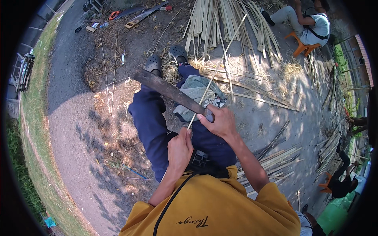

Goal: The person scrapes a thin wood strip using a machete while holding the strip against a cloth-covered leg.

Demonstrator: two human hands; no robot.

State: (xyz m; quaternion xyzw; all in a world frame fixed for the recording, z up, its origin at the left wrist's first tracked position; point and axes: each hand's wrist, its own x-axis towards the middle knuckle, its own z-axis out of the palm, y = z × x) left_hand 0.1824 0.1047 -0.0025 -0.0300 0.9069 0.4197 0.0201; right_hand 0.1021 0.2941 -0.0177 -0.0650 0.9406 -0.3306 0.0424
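Left hand (180,146) grips the lower end of a long, thin, pale wooden strip (220,67); right hand (221,121) closes around a broad, dark-bladed knife (165,88). The strip crosses the knife over a crumpled grey-green cloth (193,85).

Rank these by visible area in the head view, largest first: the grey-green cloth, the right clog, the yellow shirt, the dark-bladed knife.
1. Yellow shirt, which is also nearest the camera
2. Dark-bladed knife and grey-green cloth: too alike to rank
3. Right clog

This is an outdoor workplace: bare ground (252,124), piled strips (212,23), saws (146,15), orange stools (302,47).
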